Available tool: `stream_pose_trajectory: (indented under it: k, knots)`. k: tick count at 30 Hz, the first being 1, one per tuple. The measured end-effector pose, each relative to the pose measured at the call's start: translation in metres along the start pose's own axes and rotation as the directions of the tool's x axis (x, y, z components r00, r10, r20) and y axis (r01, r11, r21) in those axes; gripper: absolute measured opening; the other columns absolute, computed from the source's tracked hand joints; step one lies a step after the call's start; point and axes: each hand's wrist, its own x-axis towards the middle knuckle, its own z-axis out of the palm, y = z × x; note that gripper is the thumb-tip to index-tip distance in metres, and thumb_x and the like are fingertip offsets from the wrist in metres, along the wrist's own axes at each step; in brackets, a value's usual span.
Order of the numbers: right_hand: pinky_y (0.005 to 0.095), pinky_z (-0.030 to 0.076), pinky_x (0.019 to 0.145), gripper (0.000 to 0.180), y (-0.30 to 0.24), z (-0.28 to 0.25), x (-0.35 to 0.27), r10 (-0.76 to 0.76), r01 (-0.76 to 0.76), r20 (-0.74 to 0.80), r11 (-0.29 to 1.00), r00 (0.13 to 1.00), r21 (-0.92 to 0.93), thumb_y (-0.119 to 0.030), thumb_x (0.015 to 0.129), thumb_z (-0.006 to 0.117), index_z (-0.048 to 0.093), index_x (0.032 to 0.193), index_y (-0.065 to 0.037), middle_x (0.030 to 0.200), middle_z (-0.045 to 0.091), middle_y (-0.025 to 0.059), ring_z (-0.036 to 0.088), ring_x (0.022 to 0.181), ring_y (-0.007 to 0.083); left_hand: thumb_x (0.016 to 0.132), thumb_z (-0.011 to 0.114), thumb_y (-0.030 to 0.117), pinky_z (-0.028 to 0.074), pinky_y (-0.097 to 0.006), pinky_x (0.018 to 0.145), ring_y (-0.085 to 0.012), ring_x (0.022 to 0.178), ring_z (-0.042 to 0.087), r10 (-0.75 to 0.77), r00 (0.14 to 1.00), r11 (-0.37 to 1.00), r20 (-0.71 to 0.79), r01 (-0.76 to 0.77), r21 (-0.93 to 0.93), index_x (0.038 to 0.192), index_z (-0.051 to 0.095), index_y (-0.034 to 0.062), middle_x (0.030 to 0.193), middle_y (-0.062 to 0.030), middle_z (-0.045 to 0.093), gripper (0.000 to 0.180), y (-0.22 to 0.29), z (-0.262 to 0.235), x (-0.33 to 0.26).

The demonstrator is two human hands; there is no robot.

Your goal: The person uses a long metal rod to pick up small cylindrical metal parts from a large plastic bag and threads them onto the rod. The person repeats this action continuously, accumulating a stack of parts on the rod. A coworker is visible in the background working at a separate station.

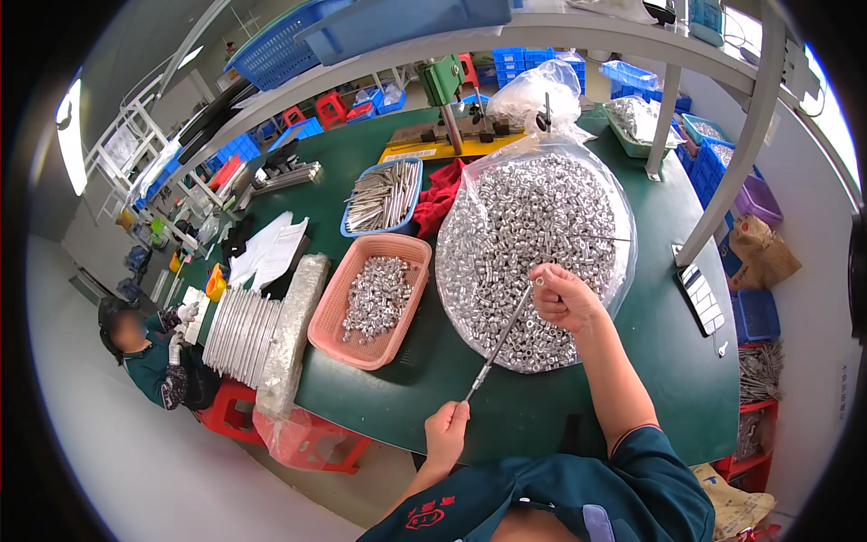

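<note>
My left hand (444,434), near the table's front edge, is closed around the lower end of a slim metal rod (502,340). The rod slants up and away to the right, with a thicker silver section close to that hand. At its upper tip my right hand (565,298) pinches a small silver metal sleeve (539,281). Whether the sleeve sits on the rod or just touches it, I cannot tell. Beneath both lies a large clear plastic bag (627,226), spread wide and full of small silver metal sleeves (542,208).
Left of the bag stands a pink basket (327,318) of small metal parts, with a blue basket (346,226) of metal rods behind it. Further left lie bundled rods (242,332). A shelf beam (578,34) crosses overhead. A seated co-worker (149,357) is at far left.
</note>
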Motion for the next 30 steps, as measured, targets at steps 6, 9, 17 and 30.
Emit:
stream_pose_trajectory:
  k: [6,9,17,30]
  knots:
    - [0.0192,0.024,0.042,0.016,-0.001,0.0,0.0,0.0,0.0,0.002,0.999,1.0,-0.049,-0.023,0.094,0.063,0.063,0.094,-0.007,0.06,0.044,-0.0047,0.033,0.047,0.0037,0.095,0.057,0.018,0.032,-0.024,0.052,-0.0044,0.059,0.038,0.033,0.999,0.999,0.012,-0.034,0.016,0.073,0.055,0.0007,0.061,0.0037,0.044,0.029,-0.002,0.0,0.0]
    - [0.0195,0.025,0.041,0.015,-0.003,0.003,-0.001,0.007,-0.011,-0.037,0.995,0.999,-0.104,-0.021,0.093,0.064,0.063,0.092,-0.006,0.061,0.047,-0.0039,0.036,0.046,0.0035,0.095,0.058,0.018,0.032,-0.024,0.052,-0.0044,0.059,0.039,0.026,1.0,0.999,0.015,-0.027,0.035,0.073,0.056,0.0005,0.06,0.0035,0.044,0.029,-0.006,0.0,0.0]
    - [0.0198,0.022,0.04,0.021,0.013,0.04,0.003,-0.288,0.125,-0.34,0.895,0.895,-0.429,-0.02,0.089,0.07,0.055,0.081,-0.008,0.059,0.043,-0.0065,0.032,0.045,0.0022,0.096,0.057,0.019,0.031,-0.025,0.051,-0.0043,0.057,0.037,0.013,1.0,0.999,-0.026,-0.012,0.048,0.073,0.056,0.0003,0.059,0.0033,0.042,0.03,0.003,0.003,0.0]
    - [0.0261,0.045,0.064,0.028,0.081,0.059,0.005,0.08,-0.072,-0.035,0.534,0.996,-0.842,-0.027,0.085,0.072,0.07,0.093,0.0,0.076,0.064,0.0022,0.055,0.07,0.0078,0.1,0.051,0.023,0.023,-0.021,0.045,-0.001,0.05,0.031,-0.047,0.997,0.989,-0.056,0.038,-0.144,0.072,0.054,0.0062,0.059,0.0077,0.038,0.032,-0.016,0.0,0.006]
